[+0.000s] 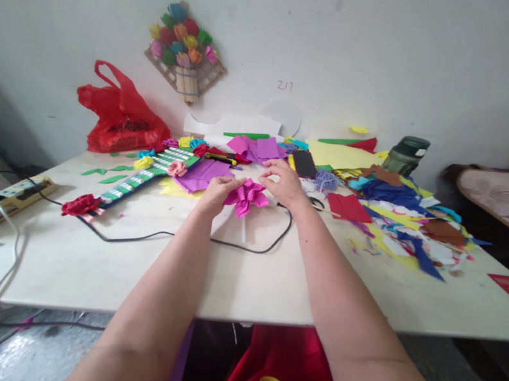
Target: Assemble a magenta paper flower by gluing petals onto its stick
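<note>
A magenta paper flower (248, 197) with ruffled petals is above the middle of the table. My left hand (219, 194) pinches its left side between thumb and fingers. Below the petals a thin white stick (244, 231) shows; whether it is joined to the flower I cannot tell. My right hand (283, 184) hovers just right of the flower, its curved fingers apart and nothing visible in them. Behind my hands lie purple paper sheets (201, 175) and a dark phone-like slab (304, 164).
To the left lies a green-and-white decorated strip (149, 176) with paper flowers, beside a red plastic bag (118, 116). A black cord (143, 238) crosses the table toward a power strip (14, 196). Paper scraps (393, 207) and a dark green bottle (405, 156) occupy the right.
</note>
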The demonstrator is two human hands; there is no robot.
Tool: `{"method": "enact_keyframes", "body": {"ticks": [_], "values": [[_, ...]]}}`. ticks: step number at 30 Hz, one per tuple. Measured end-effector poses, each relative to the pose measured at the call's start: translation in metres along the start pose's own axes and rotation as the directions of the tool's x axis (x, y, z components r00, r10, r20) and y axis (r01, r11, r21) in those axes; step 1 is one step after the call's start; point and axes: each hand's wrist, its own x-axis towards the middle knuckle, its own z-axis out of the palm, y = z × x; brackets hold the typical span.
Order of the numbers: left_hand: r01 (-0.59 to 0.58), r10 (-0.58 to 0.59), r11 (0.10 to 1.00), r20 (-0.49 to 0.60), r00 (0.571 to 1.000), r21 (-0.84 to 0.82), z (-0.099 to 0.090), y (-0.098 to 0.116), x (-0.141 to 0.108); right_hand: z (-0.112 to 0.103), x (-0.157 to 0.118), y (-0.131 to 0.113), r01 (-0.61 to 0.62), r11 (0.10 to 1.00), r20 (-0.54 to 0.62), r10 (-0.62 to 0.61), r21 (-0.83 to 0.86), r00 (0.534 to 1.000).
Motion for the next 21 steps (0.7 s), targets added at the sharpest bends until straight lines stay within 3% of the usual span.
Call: {"method": "enact_keyframes", "body": {"ticks": [7, 15, 21], "values": [[-0.025, 0.025, 0.999, -0.017, 1.000, 0.022, 0.000, 0.000, 0.000, -0.008, 0.000, 0.001, -0.105, 0.987, 0.029, 0.109, -0.118, 0.994], [-0.001, 0.001, 1.000, -0.018, 1.000, 0.007, 0.000, 0.000, 0.000, -0.003, -0.001, -0.005, -0.072, 0.994, 0.094, 0.079, -0.083, 0.992], [-0.012, 0.012, 1.000, -0.008, 1.000, 0.024, -0.002, -0.002, 0.002, 0.000, -0.002, -0.012, -0.187, 0.982, 0.166, 0.188, -0.023, 0.968]]}}
